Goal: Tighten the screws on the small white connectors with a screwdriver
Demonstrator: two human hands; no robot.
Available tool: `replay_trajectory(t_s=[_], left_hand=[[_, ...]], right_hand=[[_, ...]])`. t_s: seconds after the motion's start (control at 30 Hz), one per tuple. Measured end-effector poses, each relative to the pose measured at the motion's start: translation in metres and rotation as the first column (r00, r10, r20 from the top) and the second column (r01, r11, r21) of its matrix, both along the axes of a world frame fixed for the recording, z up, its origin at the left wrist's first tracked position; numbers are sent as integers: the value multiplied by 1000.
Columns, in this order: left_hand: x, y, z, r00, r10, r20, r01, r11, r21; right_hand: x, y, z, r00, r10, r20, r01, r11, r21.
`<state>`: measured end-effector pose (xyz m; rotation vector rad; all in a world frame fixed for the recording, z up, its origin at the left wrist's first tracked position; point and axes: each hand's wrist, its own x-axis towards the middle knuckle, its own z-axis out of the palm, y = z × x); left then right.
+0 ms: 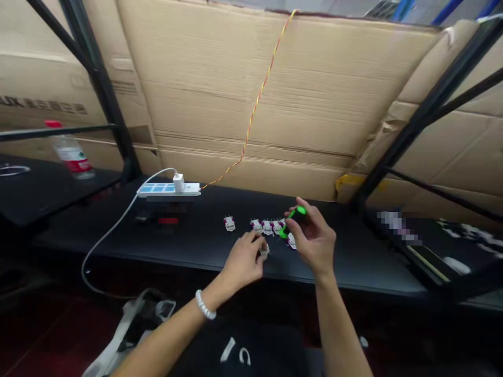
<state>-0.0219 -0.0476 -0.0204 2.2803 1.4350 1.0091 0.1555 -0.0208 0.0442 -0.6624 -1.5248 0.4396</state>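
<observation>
My right hand [314, 238] is closed around a short tool with a black and bright green handle [293, 220], held over the black table [196, 246]. My left hand [245, 259] pinches one small white and purple part [264, 252] against the table top. A row of several similar white and purple parts [267, 226] lies just behind both hands, and one more part [229, 223] sits apart to the left. A white bead bracelet is on my left wrist.
A white power strip [168, 189] with a plugged charger and a white cable stands at the back left. A red and yellow twisted wire [255, 107] runs up the cardboard wall. A water bottle [69, 152] stands far left. Black frame bars cross both sides.
</observation>
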Motion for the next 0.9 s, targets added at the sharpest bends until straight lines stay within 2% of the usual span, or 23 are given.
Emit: replay_trajectory(t_s=[0.37, 0.67, 0.9], left_hand=[[-1, 1, -4, 999, -13, 34, 13, 1000, 18], [-2, 2, -4, 1000, -12, 15, 11, 1000, 21], [-3, 3, -5, 998, -51, 43, 49, 997, 53]], right_hand=[[-1, -2, 4, 999, -35, -7, 35, 999, 9], [2, -2, -1, 997, -78, -24, 78, 997, -10], [6, -3, -2, 995, -55, -86, 54, 998, -21]])
